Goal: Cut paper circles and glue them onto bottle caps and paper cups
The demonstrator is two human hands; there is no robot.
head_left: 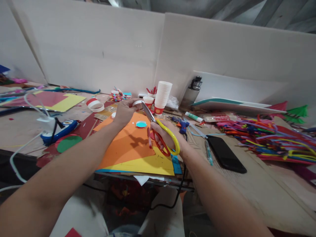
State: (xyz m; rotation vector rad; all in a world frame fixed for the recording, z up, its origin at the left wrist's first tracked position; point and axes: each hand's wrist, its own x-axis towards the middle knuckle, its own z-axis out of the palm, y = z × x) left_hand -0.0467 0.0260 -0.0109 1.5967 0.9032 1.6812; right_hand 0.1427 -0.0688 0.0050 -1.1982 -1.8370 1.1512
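My left hand (124, 112) pinches a small white round piece (138, 104), which looks like the cut-off base of a paper cup. In my right hand (165, 131) is a pair of scissors (173, 139) with one yellow and one red handle loop. The blades point up and left, with their tips at the white piece; whether they touch it I cannot tell. Below my hands lie an orange paper sheet (123, 146) and a yellow sheet (148, 165). A white-rimmed disc with a blue face (141, 124) and a red pen (149, 137) rest on the orange sheet.
Behind my hands stands a tall stack of paper cups (164, 93). To the right lie a blue glue gun (183, 127), a glue stick (194, 117), a black phone (225, 154) and many pipe cleaners (269, 135). At left are cut cup rings (95, 106) and a power strip (60, 131).
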